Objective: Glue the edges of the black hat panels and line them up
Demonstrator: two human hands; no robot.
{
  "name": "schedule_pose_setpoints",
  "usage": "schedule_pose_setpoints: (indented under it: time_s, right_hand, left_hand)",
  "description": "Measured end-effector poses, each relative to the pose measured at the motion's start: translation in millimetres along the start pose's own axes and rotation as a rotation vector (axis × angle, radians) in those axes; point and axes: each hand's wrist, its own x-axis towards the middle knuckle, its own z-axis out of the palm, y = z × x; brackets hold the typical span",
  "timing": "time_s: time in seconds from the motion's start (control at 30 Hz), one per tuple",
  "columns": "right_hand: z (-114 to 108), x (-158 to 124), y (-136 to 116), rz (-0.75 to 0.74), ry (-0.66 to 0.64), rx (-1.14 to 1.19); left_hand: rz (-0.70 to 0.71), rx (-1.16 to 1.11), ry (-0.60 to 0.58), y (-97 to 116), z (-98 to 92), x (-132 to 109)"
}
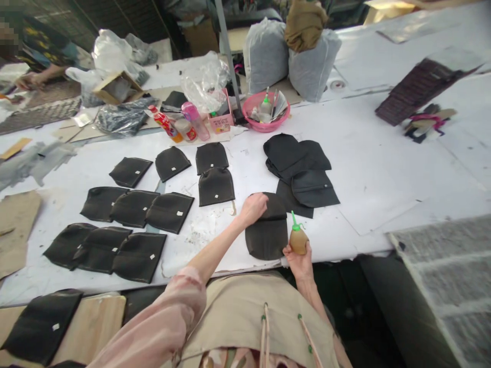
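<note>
A long black piece (266, 240), rounded at its ends with a line across it, lies flat before me near the table's front edge. My left hand (254, 207) rests at its upper left side, fingers curled together; what they pinch, if anything, is hidden. Beside the piece's lower right, my right hand (299, 261) is wrapped round a squeeze bottle (298, 241) with a green nozzle and brownish contents. The nozzle points up, apart from the piece. Just beyond lies a loose pile of similar black pieces (295, 158).
Folded black pouches (134, 208) with small white tags lie in rows at left. Behind stand a pink basin (267, 124) of tools, several bottles (195, 120) and white sacks (266, 53). A dark stack (418, 89) leans at right. Another person's hand (32, 81) is at far left.
</note>
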Motion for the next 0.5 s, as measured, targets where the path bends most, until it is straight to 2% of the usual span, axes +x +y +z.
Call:
schedule_pose_setpoints:
  time_s: [0.1, 0.13, 0.2, 0.27, 0.33, 0.4, 0.5]
  right_hand:
    - [-5, 2, -1, 0.013, 0.034, 0.015]
    - [-5, 2, -2, 0.014, 0.037, 0.035]
    - [-4, 1, -2, 0.012, 0.034, 0.072]
    - [-4, 1, -1, 0.011, 0.042, 0.084]
    - [-4, 1, 0, 0.019, 0.064, 0.077]
    - [-5, 1, 2, 0.029, 0.082, 0.067]
    - [-7, 1, 4, 0.029, 0.09, 0.062]
  left_hand:
    - [0.265, -0.07, -0.301, 23, 34.2, -65]
    - [0.329, -0.09, -0.355, 27, 42.1, -79]
    - [0.278, -0.078, -0.346, 30, 50.8, -92]
    - [0.17, -0.058, -0.259, 26, 50.9, -86]
    - [0.145, -0.062, -0.191, 19, 46.5, -72]
    - [0.177, -0.072, -0.178, 11, 42.5, -56]
    - [0.144, -0.026, -0.189, 6, 41.9, -40]
